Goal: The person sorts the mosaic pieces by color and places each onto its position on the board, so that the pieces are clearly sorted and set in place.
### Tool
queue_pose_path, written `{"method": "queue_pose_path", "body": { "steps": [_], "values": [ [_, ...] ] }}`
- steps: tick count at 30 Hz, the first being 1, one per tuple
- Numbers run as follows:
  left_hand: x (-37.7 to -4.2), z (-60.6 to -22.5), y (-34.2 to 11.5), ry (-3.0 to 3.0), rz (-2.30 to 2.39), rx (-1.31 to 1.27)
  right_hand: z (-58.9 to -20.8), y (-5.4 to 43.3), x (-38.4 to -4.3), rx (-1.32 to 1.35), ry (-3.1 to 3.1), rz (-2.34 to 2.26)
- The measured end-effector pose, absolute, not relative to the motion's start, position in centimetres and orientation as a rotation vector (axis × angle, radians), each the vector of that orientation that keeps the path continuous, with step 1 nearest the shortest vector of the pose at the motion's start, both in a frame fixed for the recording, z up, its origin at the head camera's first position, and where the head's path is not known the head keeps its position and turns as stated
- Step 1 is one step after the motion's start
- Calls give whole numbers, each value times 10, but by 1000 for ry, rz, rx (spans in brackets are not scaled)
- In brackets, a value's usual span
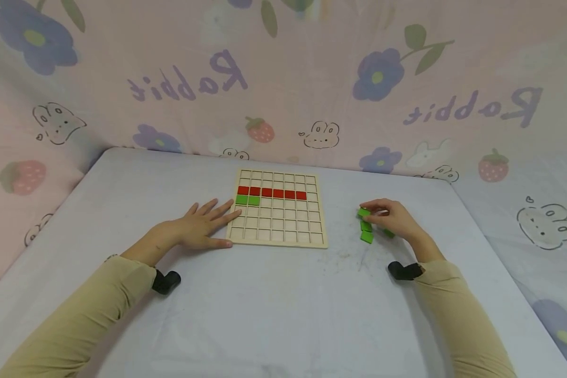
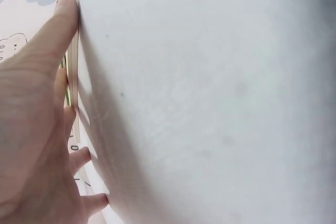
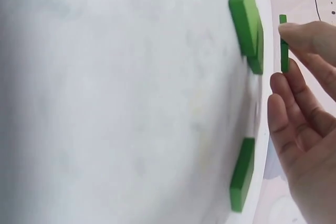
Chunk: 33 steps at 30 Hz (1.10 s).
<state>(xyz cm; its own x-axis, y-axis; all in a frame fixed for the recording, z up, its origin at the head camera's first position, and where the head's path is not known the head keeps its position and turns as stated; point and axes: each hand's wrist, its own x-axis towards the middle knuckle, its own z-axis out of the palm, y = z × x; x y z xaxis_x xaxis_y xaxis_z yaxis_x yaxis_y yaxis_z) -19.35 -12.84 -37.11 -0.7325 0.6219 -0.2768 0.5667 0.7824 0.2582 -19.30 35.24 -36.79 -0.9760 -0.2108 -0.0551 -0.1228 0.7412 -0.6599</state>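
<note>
Eight tiles lie on the mostly bare board, left hand spread against it, right hand pinching another tile.

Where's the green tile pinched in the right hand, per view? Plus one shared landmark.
Head: green tile right of centre, in the right hand.
Left wrist: not in it.
Right wrist: upper right, edge-on.
Landmark, all views: white tabletop.

The head view looks down across the tabletop; close, sideways-turned wrist views share its left hand and right hand.
</note>
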Motion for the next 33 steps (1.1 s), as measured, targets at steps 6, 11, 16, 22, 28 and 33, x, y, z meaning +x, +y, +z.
{"method": "queue_pose_path", "body": {
  "steps": [6, 11, 16, 22, 28, 33],
  "values": [
    [-194, -372, -128, 2626, 219, 904, -370, 342, -200, -337, 2838, -1066],
    [-194, -371, -128, 2626, 213, 904, -370, 334, -207, -352, 2825, -1092],
    [-195, -372, -128, 2625, 211, 908, -368, 321, -210, -403, 2784, -1161],
    [-196, -374, -128, 2627, 205, 898, -346, 289, -203, -446, 2763, -1191],
    [-198, -376, -128, 2612, 214, 889, -341, 270, -203, -435, 2742, -1191],
    [-198, -376, -129, 2603, 214, 889, -343, 260, -205, -428, 2729, -1181]
  ]
}}
